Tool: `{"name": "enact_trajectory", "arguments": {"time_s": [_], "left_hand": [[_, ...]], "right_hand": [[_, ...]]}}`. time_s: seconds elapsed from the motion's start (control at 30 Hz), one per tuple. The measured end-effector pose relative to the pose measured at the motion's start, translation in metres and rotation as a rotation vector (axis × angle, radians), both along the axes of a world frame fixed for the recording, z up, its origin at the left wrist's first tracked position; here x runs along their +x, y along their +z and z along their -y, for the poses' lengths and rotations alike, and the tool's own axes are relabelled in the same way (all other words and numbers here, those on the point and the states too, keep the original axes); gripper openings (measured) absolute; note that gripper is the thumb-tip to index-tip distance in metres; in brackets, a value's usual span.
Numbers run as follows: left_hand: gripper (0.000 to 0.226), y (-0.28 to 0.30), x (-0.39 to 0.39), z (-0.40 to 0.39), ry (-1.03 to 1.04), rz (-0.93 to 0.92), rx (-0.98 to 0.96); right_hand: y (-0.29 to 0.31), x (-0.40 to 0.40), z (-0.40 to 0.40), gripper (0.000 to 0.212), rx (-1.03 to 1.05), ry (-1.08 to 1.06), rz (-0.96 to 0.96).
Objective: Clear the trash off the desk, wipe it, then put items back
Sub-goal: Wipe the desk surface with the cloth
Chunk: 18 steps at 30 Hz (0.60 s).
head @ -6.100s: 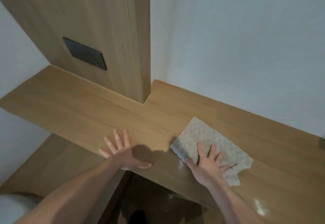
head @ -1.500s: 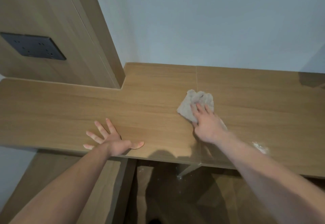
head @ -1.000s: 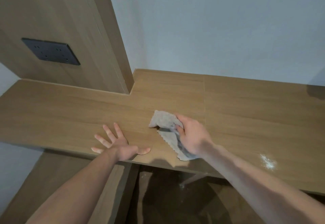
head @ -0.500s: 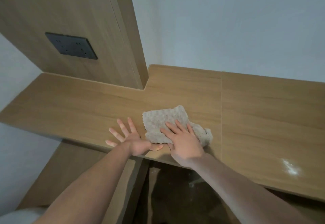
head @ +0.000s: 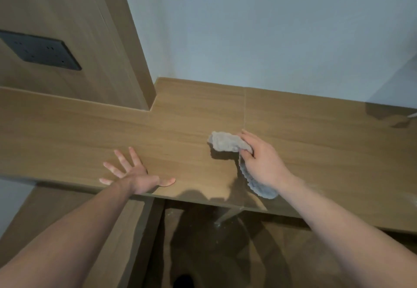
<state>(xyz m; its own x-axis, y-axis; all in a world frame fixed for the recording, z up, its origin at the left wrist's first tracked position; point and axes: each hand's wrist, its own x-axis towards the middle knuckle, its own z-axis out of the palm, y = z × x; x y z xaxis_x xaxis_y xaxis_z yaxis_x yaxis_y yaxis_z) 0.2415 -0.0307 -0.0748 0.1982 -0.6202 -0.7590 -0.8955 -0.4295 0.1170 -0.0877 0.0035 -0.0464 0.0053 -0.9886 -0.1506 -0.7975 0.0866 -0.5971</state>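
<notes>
Mid-wipe, the right hand grips the bunched grey cloth at centre-right of the frame, lifted just off the desk, while the left hand lies flat with fingers spread lower left, so the next move probably calls for pressing the cloth down again.

Around my workspace
A black socket plate sits on the wooden panel to my left; a pale wall stands ahead of me.

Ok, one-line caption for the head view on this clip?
Right hand grips a bunched grey cloth on the wooden desk while the left hand rests flat, fingers spread.
</notes>
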Motion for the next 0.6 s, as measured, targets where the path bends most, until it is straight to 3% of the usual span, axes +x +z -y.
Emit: {"name": "enact_trajectory", "arguments": {"time_s": [0.1,0.2,0.33,0.43,0.6], "left_hand": [[0.175,-0.002,0.001,0.001,0.008,0.003,0.003],[0.176,-0.004,0.002,0.002,0.001,-0.011,0.013],[0.178,-0.004,0.002,0.002,0.023,0.002,0.018],[0.178,-0.004,0.001,0.001,0.019,-0.007,0.017],[0.176,-0.002,-0.001,0.002,0.025,-0.012,0.011]], "right_hand": [[-0.022,0.009,0.009,0.059,0.241,0.074,-0.11],[-0.058,0.044,-0.031,0.071,0.188,0.082,-0.27],[-0.059,0.083,-0.091,0.066,0.016,0.132,-0.206],[-0.043,0.078,-0.117,0.059,0.049,0.168,-0.079],[-0.005,0.023,-0.102,0.056,0.075,-0.067,-0.022]]}}
